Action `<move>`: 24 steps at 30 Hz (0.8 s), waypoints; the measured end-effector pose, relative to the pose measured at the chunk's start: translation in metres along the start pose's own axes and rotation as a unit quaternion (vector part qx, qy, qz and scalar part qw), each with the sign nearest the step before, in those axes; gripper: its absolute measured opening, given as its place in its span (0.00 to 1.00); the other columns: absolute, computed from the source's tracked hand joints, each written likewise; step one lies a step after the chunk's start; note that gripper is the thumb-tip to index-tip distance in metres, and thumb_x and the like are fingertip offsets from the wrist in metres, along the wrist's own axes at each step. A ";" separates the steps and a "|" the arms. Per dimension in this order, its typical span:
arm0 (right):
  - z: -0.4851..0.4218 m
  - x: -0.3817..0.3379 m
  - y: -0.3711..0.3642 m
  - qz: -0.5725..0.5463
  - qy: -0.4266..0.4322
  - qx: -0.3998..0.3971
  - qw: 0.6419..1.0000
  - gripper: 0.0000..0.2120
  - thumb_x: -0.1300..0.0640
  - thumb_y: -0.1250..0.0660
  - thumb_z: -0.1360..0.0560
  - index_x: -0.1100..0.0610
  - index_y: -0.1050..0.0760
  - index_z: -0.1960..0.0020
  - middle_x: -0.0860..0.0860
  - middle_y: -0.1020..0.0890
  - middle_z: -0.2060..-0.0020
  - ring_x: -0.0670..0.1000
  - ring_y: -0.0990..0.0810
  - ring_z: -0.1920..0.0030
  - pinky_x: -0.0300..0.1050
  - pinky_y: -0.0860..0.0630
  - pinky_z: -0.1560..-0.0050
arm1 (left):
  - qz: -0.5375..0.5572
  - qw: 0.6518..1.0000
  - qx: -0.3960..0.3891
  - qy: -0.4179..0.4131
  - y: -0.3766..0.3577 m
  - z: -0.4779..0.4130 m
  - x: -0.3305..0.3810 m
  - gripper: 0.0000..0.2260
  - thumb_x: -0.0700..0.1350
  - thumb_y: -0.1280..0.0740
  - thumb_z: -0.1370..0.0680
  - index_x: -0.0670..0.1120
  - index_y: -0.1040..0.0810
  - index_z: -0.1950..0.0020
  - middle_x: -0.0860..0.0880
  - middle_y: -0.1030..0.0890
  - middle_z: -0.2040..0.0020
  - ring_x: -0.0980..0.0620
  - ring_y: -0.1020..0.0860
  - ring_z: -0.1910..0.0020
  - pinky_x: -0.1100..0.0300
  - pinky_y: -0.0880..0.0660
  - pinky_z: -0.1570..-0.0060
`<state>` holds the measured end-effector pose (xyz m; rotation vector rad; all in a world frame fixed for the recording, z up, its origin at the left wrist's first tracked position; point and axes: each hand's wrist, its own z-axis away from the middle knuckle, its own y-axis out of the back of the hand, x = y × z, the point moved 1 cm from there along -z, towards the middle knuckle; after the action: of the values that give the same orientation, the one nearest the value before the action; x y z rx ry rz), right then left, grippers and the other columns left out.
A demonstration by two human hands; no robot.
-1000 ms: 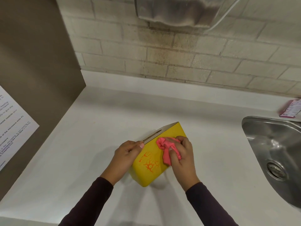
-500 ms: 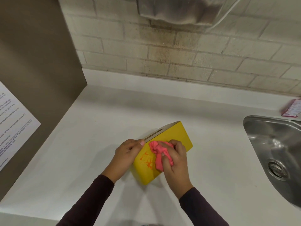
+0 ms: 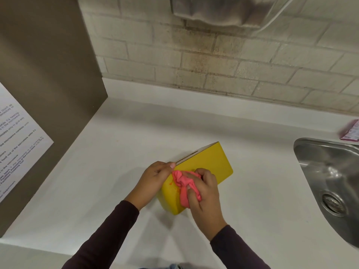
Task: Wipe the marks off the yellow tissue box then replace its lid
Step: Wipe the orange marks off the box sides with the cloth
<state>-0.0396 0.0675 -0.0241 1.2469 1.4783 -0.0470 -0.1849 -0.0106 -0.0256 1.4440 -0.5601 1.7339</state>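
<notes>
The yellow tissue box (image 3: 209, 164) lies tipped on the white counter (image 3: 108, 171), a broad yellow face turned up and its slotted wooden lid side facing far left. My left hand (image 3: 153, 181) grips the box's near left edge, thumb at the lid's rim. My right hand (image 3: 202, 193) presses a crumpled pink cloth (image 3: 184, 185) onto the near part of the yellow face. A few small orange specks (image 3: 172, 184) show beside the cloth; the cloth and hand hide whatever else is there.
A steel sink (image 3: 330, 183) is sunk into the counter at the right, with a pink packet (image 3: 350, 133) behind it. A brown panel with a printed notice (image 3: 17, 146) walls off the left. A brick wall runs along the back, with a metal fixture (image 3: 217, 10) overhead.
My right hand has slid the pink cloth leftward and nearer across the yellow face, covering the orange scribble that showed earlier; only specks remain visible. My left hand kept its hold.
</notes>
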 end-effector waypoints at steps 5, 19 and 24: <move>-0.003 0.015 0.016 -0.038 -0.008 -0.026 0.999 0.18 0.54 0.45 0.27 0.55 0.21 0.43 0.49 0.29 0.49 0.49 0.29 0.44 0.40 0.32 0.42 | 0.009 1.000 -0.014 0.011 0.002 0.000 -0.001 0.20 0.62 0.37 0.31 0.53 0.19 0.46 0.51 0.19 0.46 0.54 0.22 0.44 0.48 0.29 0.37; 0.010 0.009 0.009 -0.022 0.050 -0.067 0.996 0.18 0.56 0.44 0.26 0.50 0.25 0.39 0.45 0.31 0.48 0.46 0.31 0.43 0.35 0.34 0.42 | -0.013 1.000 -0.028 0.003 0.000 0.004 0.004 0.20 0.62 0.37 0.31 0.54 0.19 0.45 0.54 0.20 0.46 0.55 0.23 0.43 0.49 0.30 0.35; -0.004 0.008 0.008 -0.048 -0.035 0.016 0.998 0.17 0.54 0.45 0.27 0.53 0.21 0.45 0.42 0.30 0.48 0.48 0.30 0.44 0.30 0.37 0.43 | -0.024 0.999 -0.027 -0.002 0.003 0.001 0.005 0.24 0.67 0.38 0.34 0.55 0.19 0.46 0.54 0.20 0.48 0.56 0.23 0.44 0.48 0.30 0.36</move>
<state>-0.0352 0.0788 -0.0232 1.1876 1.4821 -0.1775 -0.1869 -0.0113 -0.0202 1.4117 -0.5656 1.6656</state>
